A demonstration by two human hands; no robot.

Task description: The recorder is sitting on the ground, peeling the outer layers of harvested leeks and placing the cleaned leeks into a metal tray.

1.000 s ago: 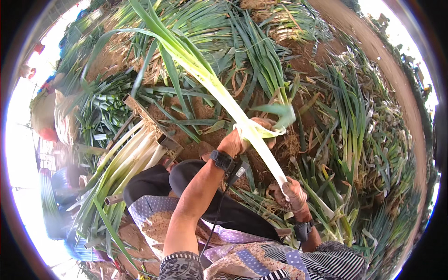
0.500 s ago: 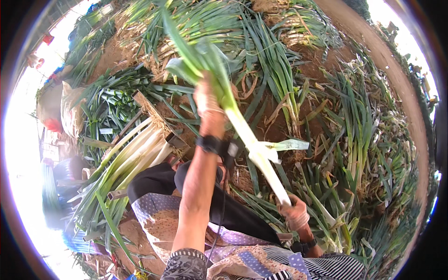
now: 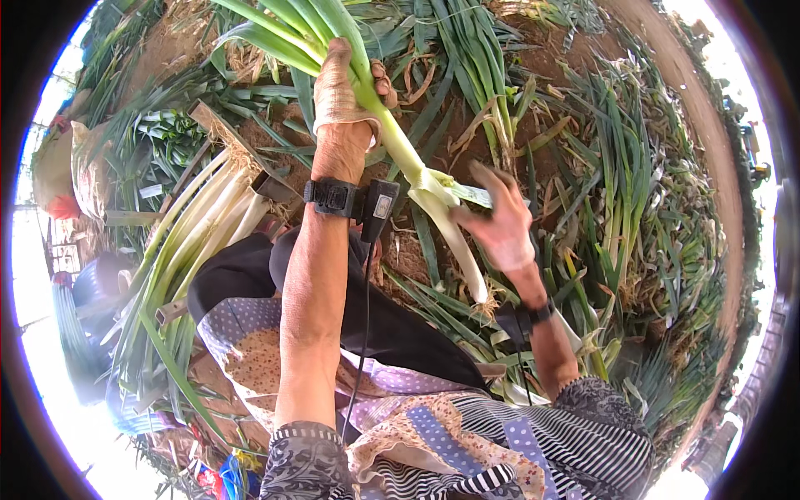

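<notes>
My left hand [image 3: 335, 93] is wrapped round a leek [image 3: 402, 152] just below its green leaves. The leek slants across the middle, leaves up to the left, its pale shank and root tuft down to the right. Partway along the shank, a peeled-back outer leaf [image 3: 471, 194] sticks out to the right. Beside that leaf my right hand [image 3: 504, 225] has its thumb and fingers spread, slightly blurred. The loose leaf lies between thumb and fingers, with no grip visible on it. Both wrists wear black straps with small devices and cables.
Left of my knees, a bundle of leeks [image 3: 204, 200] rests in a metal-and-wood frame [image 3: 223, 133], roots against its board. Leek piles [image 3: 625, 175] and stripped leaves cover the ground to the right. More long leeks [image 3: 479, 62] lie ahead. A pale sack [image 3: 89, 171] stands far left.
My right hand has let go of the leek's root end, moved up and opened beside the peeled leaf. My left hand has shifted up and left with the leek.
</notes>
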